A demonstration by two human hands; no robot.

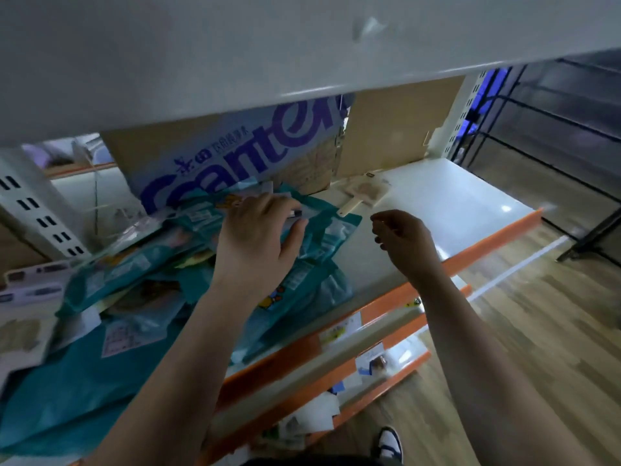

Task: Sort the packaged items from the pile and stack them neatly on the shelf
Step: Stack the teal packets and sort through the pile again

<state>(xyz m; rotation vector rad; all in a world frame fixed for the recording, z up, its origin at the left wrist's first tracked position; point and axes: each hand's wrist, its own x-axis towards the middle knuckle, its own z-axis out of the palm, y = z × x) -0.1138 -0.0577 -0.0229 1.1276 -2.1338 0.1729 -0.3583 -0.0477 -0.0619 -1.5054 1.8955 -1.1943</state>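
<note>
A loose pile of teal packaged pouches (141, 274) covers the left half of the white shelf (447, 196). My left hand (258, 237) lies on top of the pile and its fingers and thumb grip the upper edge of one teal pouch (331, 230). My right hand (403, 240) hovers above the bare right part of the shelf, fingers loosely curled, holding nothing. A small beige brush-like packaged item (361, 195) lies on the shelf behind my hands.
A cardboard box with blue lettering (235, 153) stands at the back of the shelf. An upper shelf board (268, 45) overhangs close above. Orange-edged lower shelves (336, 358) with price tags sit below. Wooden floor (537, 331) and a black wire rack (554, 129) lie to the right.
</note>
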